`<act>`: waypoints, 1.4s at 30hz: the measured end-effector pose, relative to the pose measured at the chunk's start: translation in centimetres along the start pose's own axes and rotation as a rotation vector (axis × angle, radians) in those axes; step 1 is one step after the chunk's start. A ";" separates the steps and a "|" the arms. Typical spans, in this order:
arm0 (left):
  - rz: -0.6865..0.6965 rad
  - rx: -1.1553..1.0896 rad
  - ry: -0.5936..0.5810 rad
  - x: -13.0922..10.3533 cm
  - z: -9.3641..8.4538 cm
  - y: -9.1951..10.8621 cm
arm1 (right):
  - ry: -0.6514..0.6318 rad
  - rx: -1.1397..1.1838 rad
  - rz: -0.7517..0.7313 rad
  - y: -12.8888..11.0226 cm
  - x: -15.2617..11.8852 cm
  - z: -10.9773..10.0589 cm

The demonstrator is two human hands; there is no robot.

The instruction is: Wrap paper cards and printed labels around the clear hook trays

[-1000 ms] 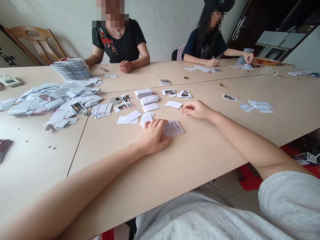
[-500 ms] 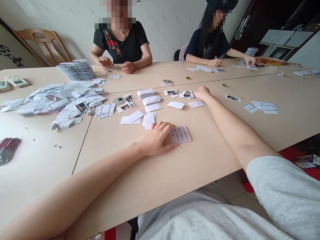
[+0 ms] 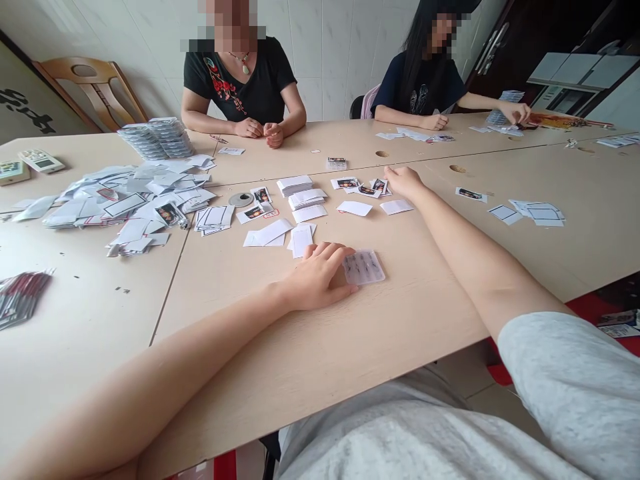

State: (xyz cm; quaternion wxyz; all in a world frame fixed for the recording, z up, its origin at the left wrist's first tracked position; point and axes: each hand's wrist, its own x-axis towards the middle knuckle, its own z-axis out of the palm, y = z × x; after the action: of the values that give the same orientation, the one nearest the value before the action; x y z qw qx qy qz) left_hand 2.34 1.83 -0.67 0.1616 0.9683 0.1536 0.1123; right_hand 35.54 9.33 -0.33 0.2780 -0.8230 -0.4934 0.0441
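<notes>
My left hand (image 3: 323, 277) rests on the table, with thumb and forefinger on either side of the left end of a small clear plastic box (image 3: 367, 268). Small dark items lie in rows inside that box. Farther out, my right hand (image 3: 405, 182) is closed, fingertips together; what they hold, if anything, is too small to make out. Just left of its fingers lie small printed cards (image 3: 369, 191) with dark pictures. Nearer to me are two white cards, one on the left (image 3: 355, 209) and one on the right (image 3: 397, 207).
Stacked white cards (image 3: 295, 186) stand mid-table, beside a grey tape roll (image 3: 241, 199). To the left spreads a big heap of white packets (image 3: 125, 193), with stacked clear boxes (image 3: 156, 139) behind. Two people sit opposite, one hand (image 3: 517, 113) at another stack.
My right hand has shifted slightly up and left, and the printed cards beside it lie differently. My left hand stays at the box. The left person opposite has brought both hands together.
</notes>
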 end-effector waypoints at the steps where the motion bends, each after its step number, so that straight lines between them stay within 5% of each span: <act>1: -0.002 -0.002 -0.002 0.0 0.0 0.0 | -0.006 -0.014 0.014 0.0 -0.1 -0.1; 7: -0.009 -0.010 0.005 0.0 0.1 -0.1 | -0.090 0.060 0.048 0.0 -0.7 -0.6; 14: -0.010 -0.003 -0.007 0.0 0.1 0.0 | -0.045 -0.003 0.042 0.8 -0.6 -0.8; 22: 0.000 0.014 -0.010 0.1 0.2 -0.2 | -0.447 -0.084 -0.080 1.7 -0.1 -3.1; 33: -0.001 0.013 -0.011 0.1 0.1 -0.2 | -0.422 -0.048 0.118 1.3 -0.2 -2.9; 42: -0.005 0.008 -0.018 0.1 0.1 -0.1 | -0.314 0.556 0.222 1.0 -0.4 -3.7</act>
State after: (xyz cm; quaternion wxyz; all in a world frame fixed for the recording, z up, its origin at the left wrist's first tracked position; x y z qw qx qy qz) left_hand 2.44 1.92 -0.79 0.1592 0.9696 0.1548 0.1025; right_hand 37.45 7.12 2.20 0.4058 -0.7477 -0.4066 0.3331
